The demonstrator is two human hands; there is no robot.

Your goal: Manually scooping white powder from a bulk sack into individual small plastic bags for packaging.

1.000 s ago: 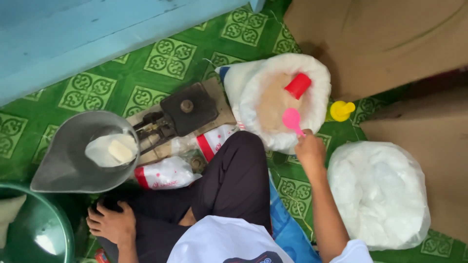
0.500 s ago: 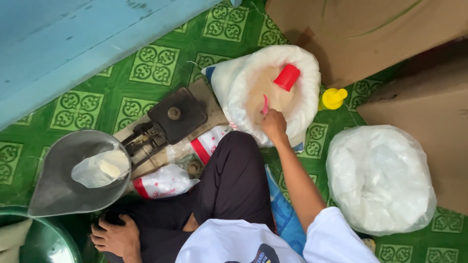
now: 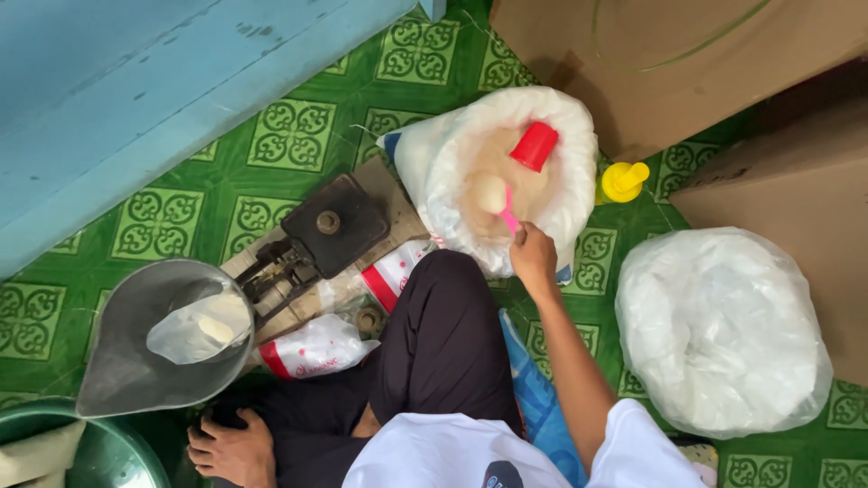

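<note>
Up out of the powder comes the pink spoon (image 3: 498,201), now heaped, gripped by the right hand (image 3: 533,255) over the open white sack (image 3: 579,194). Beside the spoon, a red cup (image 3: 534,145) sits in the sack; the left hand (image 3: 231,447) rests loosely open on the floor, well apart from the sack.

One head-worn camera looks almost straight down from above the seated person's lap, at sitting height, onto the green patterned floor (image 3: 298,136), blue wall along the top-left edge.

One pink spoon (image 3: 503,206), one red cup (image 3: 534,146), one yellow cap (image 3: 624,181), two big white sacks (one open (image 3: 579,194), one closed (image 3: 719,334)), one metal scale pan (image 3: 127,361), two small printed packets (image 3: 316,351) (image 3: 391,267), two cardboard boxes (image 3: 669,54) (image 3: 796,199)
</note>
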